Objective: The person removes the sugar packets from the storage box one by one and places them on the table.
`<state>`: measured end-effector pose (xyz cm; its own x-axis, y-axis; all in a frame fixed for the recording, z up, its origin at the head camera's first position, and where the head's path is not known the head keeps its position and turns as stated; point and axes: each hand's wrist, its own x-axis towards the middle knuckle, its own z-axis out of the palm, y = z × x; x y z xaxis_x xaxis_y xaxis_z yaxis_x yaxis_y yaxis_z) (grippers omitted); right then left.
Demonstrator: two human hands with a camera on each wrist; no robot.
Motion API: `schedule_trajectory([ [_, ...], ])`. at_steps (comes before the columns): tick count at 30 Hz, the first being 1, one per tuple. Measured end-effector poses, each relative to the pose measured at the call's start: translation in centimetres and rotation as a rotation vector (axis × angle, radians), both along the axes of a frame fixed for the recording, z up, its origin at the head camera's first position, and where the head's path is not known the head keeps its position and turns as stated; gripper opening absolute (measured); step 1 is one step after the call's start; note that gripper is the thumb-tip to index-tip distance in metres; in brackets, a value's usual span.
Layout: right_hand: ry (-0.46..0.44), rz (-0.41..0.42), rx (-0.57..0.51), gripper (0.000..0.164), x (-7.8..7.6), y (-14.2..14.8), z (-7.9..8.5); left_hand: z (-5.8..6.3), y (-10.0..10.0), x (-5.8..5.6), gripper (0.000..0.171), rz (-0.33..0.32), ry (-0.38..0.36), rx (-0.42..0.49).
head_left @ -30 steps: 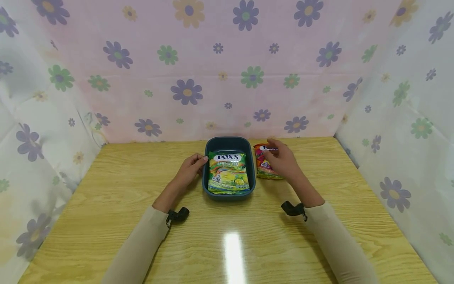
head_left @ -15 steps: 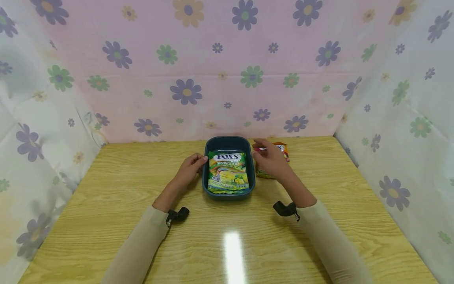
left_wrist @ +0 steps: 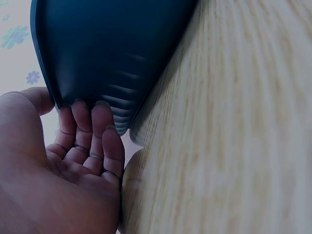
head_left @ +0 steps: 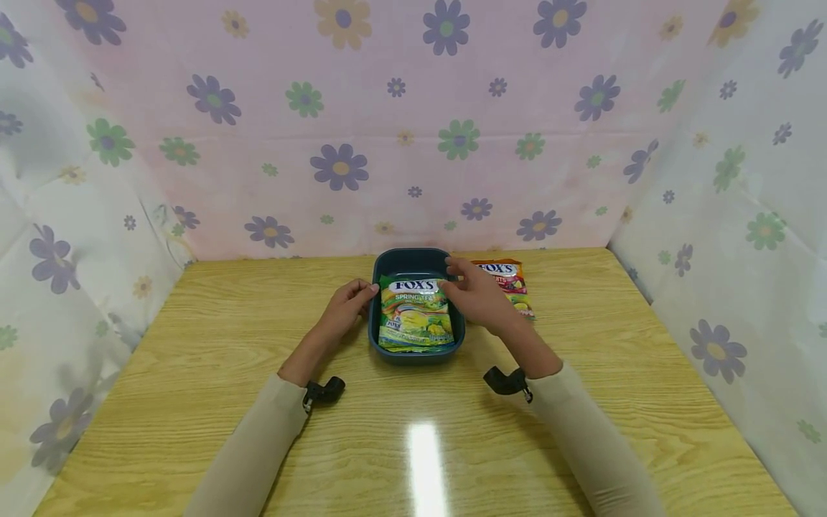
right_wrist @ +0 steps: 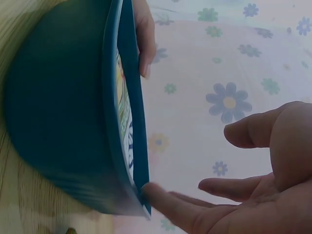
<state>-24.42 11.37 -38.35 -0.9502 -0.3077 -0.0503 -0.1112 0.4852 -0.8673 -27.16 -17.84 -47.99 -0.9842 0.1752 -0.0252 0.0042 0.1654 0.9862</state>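
A dark teal plastic basket stands in the middle of the table, with green FOX'S Spring Tea candy bags lying inside. My left hand grips its left rim. In the left wrist view the thumb of that hand hooks over the edge and the fingers press the outer wall. My right hand hovers over the right rim, holding nothing; in the right wrist view its fingers are spread and one reaches the basket's edge. To the right, a red FOX'S Fruits candy bag lies on the table, partly covered by that hand.
The wooden table ends at a flowered cloth backdrop behind the basket, and similar cloth hangs on both sides. A black wrist camera sits at the right sleeve and another camera at the left.
My right hand has moved left, from above the red candy bag to the basket's right rim and the green bag, uncovering more of the red bag. My left hand has stayed put.
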Motion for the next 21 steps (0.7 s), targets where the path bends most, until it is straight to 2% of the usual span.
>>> schedule_trajectory([
  [7,-0.120,0.045,-0.018,0.068,0.3,-0.9,0.1,0.2,-0.2,-0.2,0.027,-0.014,-0.016,-0.028],
  [16,-0.170,0.032,0.075,0.071,0.4,-2.4,0.7,0.3,0.1,0.1,0.032,0.016,0.004,-0.014],
  [21,-0.215,0.032,0.098,0.075,0.0,-3.1,0.4,0.2,0.2,0.1,0.029,0.019,0.031,-0.017],
])
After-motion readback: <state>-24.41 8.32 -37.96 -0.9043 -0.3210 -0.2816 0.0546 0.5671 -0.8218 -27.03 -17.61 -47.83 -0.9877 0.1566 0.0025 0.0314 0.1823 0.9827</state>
